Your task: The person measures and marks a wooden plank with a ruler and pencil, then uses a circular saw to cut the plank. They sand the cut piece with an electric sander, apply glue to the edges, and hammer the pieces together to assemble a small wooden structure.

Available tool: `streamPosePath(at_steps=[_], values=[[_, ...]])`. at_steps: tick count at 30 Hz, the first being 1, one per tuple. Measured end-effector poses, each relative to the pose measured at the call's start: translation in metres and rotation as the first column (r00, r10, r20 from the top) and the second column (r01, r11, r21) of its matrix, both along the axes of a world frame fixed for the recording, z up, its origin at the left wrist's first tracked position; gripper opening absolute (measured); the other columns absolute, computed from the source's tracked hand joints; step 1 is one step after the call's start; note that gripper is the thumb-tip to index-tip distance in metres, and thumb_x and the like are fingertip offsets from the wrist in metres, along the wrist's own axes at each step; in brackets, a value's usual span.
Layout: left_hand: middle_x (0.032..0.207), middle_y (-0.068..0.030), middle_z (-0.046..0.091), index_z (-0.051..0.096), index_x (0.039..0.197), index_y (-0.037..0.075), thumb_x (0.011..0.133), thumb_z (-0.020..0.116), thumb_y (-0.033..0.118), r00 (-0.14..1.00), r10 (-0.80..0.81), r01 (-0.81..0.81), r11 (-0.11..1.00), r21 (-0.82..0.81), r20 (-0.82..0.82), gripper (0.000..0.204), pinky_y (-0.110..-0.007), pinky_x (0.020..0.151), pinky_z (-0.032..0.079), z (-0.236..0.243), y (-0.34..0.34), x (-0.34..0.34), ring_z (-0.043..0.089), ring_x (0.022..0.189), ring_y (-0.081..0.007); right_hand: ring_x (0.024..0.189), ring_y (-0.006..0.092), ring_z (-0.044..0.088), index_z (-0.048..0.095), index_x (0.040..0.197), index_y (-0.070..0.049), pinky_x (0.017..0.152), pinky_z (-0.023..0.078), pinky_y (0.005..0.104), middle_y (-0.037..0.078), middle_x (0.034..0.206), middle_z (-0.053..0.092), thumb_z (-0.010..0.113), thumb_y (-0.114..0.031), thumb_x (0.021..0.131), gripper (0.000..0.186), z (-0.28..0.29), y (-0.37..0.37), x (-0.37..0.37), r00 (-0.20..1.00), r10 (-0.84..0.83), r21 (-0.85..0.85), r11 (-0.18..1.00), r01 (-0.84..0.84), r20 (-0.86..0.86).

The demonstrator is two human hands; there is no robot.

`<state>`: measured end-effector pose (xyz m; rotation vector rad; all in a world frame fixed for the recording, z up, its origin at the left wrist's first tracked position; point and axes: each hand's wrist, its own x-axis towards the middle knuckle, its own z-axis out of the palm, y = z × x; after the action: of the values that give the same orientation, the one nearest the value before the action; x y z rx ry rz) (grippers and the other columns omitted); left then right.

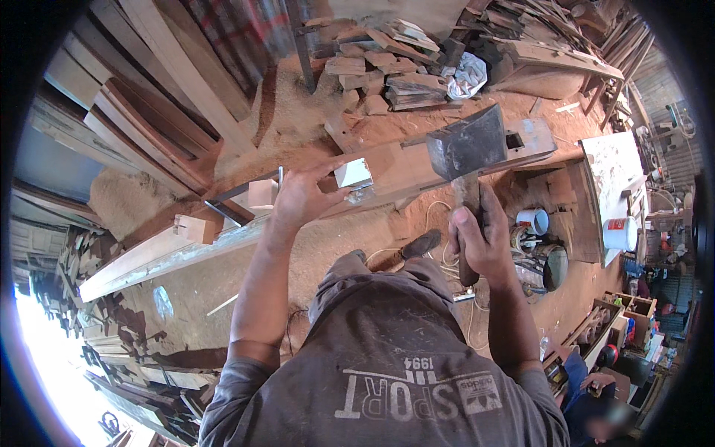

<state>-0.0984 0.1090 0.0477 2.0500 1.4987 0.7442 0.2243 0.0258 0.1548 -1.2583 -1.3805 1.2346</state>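
Note:
My right hand (pixel 482 237) is wrapped round the wooden handle (pixel 467 195) of a mallet with a big, dark, blocky head (pixel 468 143). The head is raised over the right part of a long wooden beam (pixel 406 170) that runs across in front of me. On the beam, my left hand (pixel 307 195) holds a small block (pixel 354 173) between thumb and fingers; its top shines bright white. A dark slot (pixel 514 140) is cut near the beam's right end. Left of my left hand, two short wood blocks (pixel 263 194) and a dark metal bar (pixel 231 211) sit on or against the beam.
Planks (pixel 186 67) lean at the upper left. Scrap wood (pixel 380 67) and a white bag (pixel 468 76) lie beyond the beam. White buckets (pixel 620 234) and a pale-topped table (pixel 612 160) stand right. A cord crosses the dusty floor by my feet. Another person (pixel 596 395) is at lower right.

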Motion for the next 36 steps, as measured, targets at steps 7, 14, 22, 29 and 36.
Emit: streamPosePath(at_steps=[7, 14, 22, 29, 36], values=[[0.127, -0.0131, 0.076, 0.076, 0.131, 0.012, 0.076, 0.093, 0.035, 0.997, 0.020, -0.022, 0.999, -0.024, -0.068, 0.061, -0.039, 0.098, 0.058, 0.004, 0.003, 0.005, 0.075, 0.112, -0.0307, 0.076, 0.0242, 0.068, 0.050, 0.141, 0.003, 0.069, 0.055, 0.0400, 0.011, 0.091, 0.069, 0.068, -0.019, 0.104, 0.046, 0.005, 0.013, -0.011, 0.967, 0.022, 0.204, 0.976, -0.076, 0.255], [0.112, -0.0158, 0.078, 0.078, 0.122, 0.007, 0.073, 0.095, 0.025, 0.997, -0.068, 0.067, 0.997, 0.047, 0.022, 0.055, -0.041, 0.091, 0.061, -0.007, 0.011, -0.003, 0.077, 0.104, -0.0315, 0.098, 0.0510, 0.070, 0.048, 0.140, -0.008, 0.079, 0.057, 0.0545, 0.030, 0.107, 0.070, 0.062, -0.031, 0.107, 0.043, 0.013, 0.043, -0.031, 0.756, 0.115, 0.064, 0.977, -0.203, 0.645], [0.105, -0.0160, 0.077, 0.077, 0.118, 0.005, 0.073, 0.092, 0.024, 0.998, -0.025, 0.030, 0.996, -0.085, 0.058, 0.051, -0.042, 0.087, 0.061, 0.013, 0.012, 0.010, 0.076, 0.098, -0.0317, 0.092, 0.0490, 0.071, 0.050, 0.144, -0.010, 0.074, 0.055, 0.0589, 0.025, 0.103, 0.073, 0.061, -0.030, 0.107, 0.043, -0.017, 0.069, -0.044, 0.486, 0.179, -0.017, 0.947, -0.320, 0.855], [0.102, -0.0164, 0.077, 0.077, 0.119, 0.005, 0.076, 0.090, 0.026, 0.999, -0.031, 0.027, 0.994, -0.106, -0.029, 0.049, -0.043, 0.086, 0.060, 0.012, 0.012, 0.003, 0.076, 0.096, -0.0340, 0.088, 0.0503, 0.072, 0.048, 0.134, -0.013, 0.070, 0.056, 0.0603, 0.024, 0.101, 0.073, 0.055, -0.032, 0.109, 0.032, 0.002, 0.069, -0.054, 0.603, 0.013, 0.235, 0.914, -0.330, 0.798], [0.112, -0.0178, 0.076, 0.076, 0.124, 0.007, 0.073, 0.094, 0.034, 1.000, -0.002, -0.002, 0.981, -0.194, -0.025, 0.060, -0.043, 0.094, 0.058, 0.022, 0.011, 0.008, 0.074, 0.105, -0.0335, 0.088, 0.0494, 0.072, 0.049, 0.134, -0.013, 0.071, 0.057, 0.0594, 0.024, 0.101, 0.072, 0.056, -0.030, 0.109, 0.032, -0.022, 0.065, -0.053, 0.487, 0.173, -0.007, 0.946, -0.324, 0.856]])
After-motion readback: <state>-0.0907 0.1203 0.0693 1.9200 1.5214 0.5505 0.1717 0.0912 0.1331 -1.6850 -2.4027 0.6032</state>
